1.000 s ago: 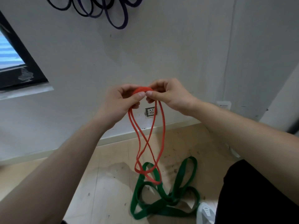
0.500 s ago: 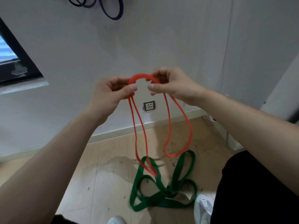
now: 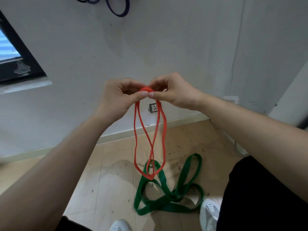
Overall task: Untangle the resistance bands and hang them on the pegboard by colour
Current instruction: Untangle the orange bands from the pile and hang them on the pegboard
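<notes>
Where the two thumbs meet, the left hand (image 3: 116, 99) and right hand (image 3: 173, 92) each pinch the bunched top of the red band (image 3: 165, 130) between thumb and curled fingers. Behind the fingers is a white wall. A socket (image 3: 154, 107) shows just below the right thumb, between the hanging strands. Above the fingers, purple bands (image 3: 116, 11) hang on the wall. Below them, green bands (image 3: 168, 197) lie tangled on the floor beside a white shoe (image 3: 210, 212). The red band's long axis runs straight down from the fingers. Its strands cross near the bottom, and the lowest loop overlaps the green bands in view.
</notes>
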Tool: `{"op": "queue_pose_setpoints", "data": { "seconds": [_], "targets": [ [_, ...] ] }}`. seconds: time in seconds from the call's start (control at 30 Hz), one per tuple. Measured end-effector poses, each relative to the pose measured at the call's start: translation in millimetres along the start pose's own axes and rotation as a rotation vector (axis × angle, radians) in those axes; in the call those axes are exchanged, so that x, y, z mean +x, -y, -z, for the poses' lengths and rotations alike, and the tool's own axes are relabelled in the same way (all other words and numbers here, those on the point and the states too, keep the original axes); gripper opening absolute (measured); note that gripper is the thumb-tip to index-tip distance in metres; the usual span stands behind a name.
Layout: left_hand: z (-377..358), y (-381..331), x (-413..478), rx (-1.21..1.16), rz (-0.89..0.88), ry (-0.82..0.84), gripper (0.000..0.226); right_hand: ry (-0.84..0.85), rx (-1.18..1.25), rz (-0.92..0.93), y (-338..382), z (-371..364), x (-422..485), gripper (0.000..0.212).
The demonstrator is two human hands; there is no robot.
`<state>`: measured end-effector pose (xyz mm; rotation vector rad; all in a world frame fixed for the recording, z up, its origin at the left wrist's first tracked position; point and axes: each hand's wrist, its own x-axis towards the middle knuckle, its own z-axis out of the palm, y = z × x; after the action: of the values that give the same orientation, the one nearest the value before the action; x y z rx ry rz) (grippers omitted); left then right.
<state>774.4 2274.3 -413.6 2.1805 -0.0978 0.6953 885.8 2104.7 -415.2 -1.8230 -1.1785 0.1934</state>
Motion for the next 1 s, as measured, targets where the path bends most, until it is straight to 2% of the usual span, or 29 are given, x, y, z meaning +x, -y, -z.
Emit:
{"op": "queue_pose_setpoints", "data": {
  "seconds": [0.3,0.4,0.5,0.6,0.8,1.0],
  "targets": [
    [8,3,-9,-0.069,0.095,-0.027,0.024,0.038,-0.1,0.071,12,-5,6,0.019],
    [9,5,-12,-0.107,0.139,-0.024,0.04,0.024,-0.103,0.077,11,-2,6,0.019],
    [6,14,-15,-0.195,0.263,0.058,0.06,0.019,-0.048,0.08,11,5,5,0.017],
    [-9,25,-25,-0.2,0.37,0.178,0.066,0.007,0.027,0.085,14,12,2,0.017],
    [-63,23,-38,-0.279,0.412,0.172,0.051,-0.011,0.18,0.111,15,23,-4,0.015],
    [-96,26,-40,-0.391,0.508,0.158,0.026,-0.036,0.343,0.139,14,32,-6,0.016]
  ]
}}
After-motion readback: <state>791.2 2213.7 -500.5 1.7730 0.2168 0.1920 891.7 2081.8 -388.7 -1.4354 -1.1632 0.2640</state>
